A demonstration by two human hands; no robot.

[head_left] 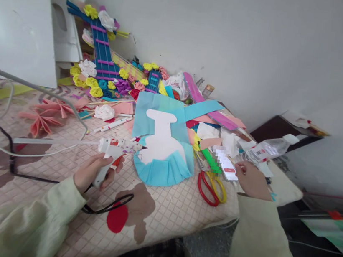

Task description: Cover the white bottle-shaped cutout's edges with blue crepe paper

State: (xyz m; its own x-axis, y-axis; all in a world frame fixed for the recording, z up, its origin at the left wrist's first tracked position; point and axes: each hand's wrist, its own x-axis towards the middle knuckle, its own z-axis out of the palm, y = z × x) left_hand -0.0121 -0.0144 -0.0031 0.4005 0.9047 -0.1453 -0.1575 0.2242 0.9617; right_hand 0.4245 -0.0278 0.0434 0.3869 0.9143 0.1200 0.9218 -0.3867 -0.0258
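My left hand (92, 173) is closed round the grip of a white hot glue gun (115, 148), whose nozzle points right at a craft piece (163, 144): a white dress-shaped cutout on light blue paper with a pleated blue hem. A glue stick pokes out of the gun's back and its black cord (107, 206) loops over the table. My right hand (251, 179) rests on the table's right side, fingers curled, touching a phone (228, 167) with a lit screen.
Red and yellow scissors (211, 184) lie between the craft piece and the phone. Paper flowers, a blue stick frame (102, 52) and paper scraps are piled at the back. A plastic bottle (270, 148) lies at the right. White cables (32, 85) cross the left.
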